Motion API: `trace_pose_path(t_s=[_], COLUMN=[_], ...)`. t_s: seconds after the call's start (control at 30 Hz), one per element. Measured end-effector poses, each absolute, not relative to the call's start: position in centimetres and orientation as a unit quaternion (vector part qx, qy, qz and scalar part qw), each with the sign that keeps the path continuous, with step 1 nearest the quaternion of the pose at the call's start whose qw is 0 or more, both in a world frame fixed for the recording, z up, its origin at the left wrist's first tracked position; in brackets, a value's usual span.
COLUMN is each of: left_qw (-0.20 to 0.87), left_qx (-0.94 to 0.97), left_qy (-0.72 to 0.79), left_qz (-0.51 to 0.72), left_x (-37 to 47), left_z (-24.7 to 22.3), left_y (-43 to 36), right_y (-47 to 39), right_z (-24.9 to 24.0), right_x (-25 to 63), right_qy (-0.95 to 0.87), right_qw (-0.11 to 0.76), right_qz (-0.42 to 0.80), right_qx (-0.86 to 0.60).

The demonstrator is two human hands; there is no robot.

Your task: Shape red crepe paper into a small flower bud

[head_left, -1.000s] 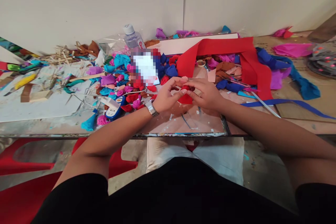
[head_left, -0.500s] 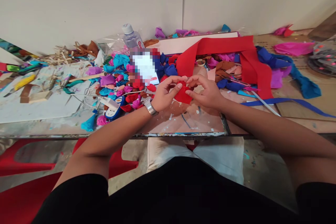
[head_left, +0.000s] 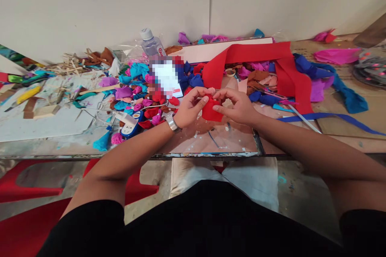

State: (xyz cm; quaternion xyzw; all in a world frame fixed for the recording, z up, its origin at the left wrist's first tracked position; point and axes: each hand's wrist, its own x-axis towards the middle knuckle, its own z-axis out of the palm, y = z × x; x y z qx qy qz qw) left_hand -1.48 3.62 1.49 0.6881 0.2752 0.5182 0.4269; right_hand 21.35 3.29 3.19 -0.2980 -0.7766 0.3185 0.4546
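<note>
A small piece of red crepe paper (head_left: 212, 112) hangs between my two hands above the table, gathered at its top. My left hand (head_left: 193, 106), with a metal watch on its wrist, pinches the paper's upper left side between thumb and fingers. On the other side, my right hand (head_left: 234, 105) grips it with the thumb in front and the fingers curled at the top. The fingers partly hide the gathered end. Behind my hands, a long strip of red crepe paper (head_left: 256, 51) lies folded across the table.
Crumpled paper flowers, a bottle (head_left: 153, 44), a lit phone (head_left: 166, 75) and a blue-and-white power strip (head_left: 131, 126) lie left of my hands. Farther left are a yellow cutter (head_left: 28, 94) and wood sticks. A blue strip (head_left: 340, 117) lies right, near a tape roll (head_left: 230, 72).
The red paper between my hands has turned slightly, and its loose lower edge now spreads a little farther right. Both hands keep nearly the same place and hold.
</note>
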Motion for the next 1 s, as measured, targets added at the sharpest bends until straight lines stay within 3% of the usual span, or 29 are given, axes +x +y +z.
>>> trace_pose_path(t_s=[0.3, 1.0], left_qw=[0.485, 0.351], left_qx=[0.63, 0.747], left_qy=[0.294, 0.246], left_qz=[0.531, 0.509], left_x=[-1.39, -1.71], left_z=[1.88, 1.7], left_y=[3.76, 3.56], right_y=[3.51, 3.55], right_z=[2.82, 2.87], right_x=[21.36, 21.45], right_qy=[-0.755, -0.74], right_qw=[0.468, 0.46], right_qz=[0.34, 0.351], right_qx=[-0.308, -0.343])
